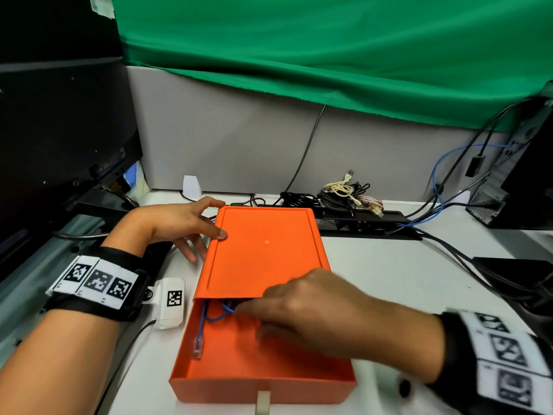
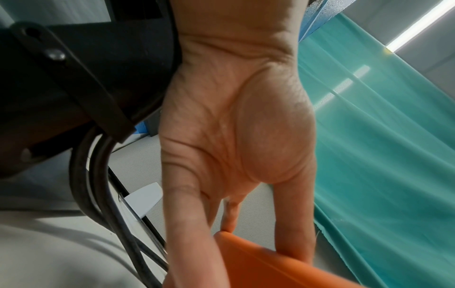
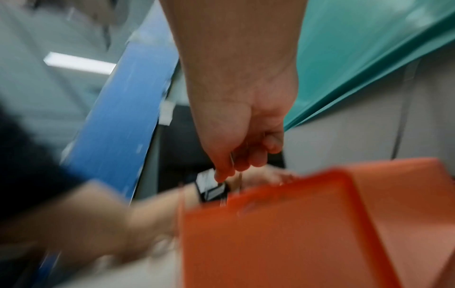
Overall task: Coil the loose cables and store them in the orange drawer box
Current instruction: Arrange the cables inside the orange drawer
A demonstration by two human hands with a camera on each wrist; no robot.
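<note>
partway | blue cable (image 1: 206, 317) lying in drawer (image 1: 263, 386) | right hand (image 1: 314, 310) curling at it, pinch unclear | left hand (image 1: 179, 223) bracing sleeve (image 1: 263, 244), fingers spread | loose cables (image 1: 344, 190) waiting at back edge of worktop (image 1: 389, 265)

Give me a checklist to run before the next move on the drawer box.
1. Drawer open: ok, pulled partway out of the sleeve.
2. Sleeve steadied: ok, left hand rests on its left edge, thumb on top.
3. Blue cable in drawer: ok, its plug lies by the left wall.
4. Blue cable coiled: cannot tell, mostly hidden under sleeve and hand.
5. Right hand clear of drawer: not ok, its fingers reach in at the sleeve's mouth.
6. All cables stored: not ok, a bundle lies at the desk's back.
</note>
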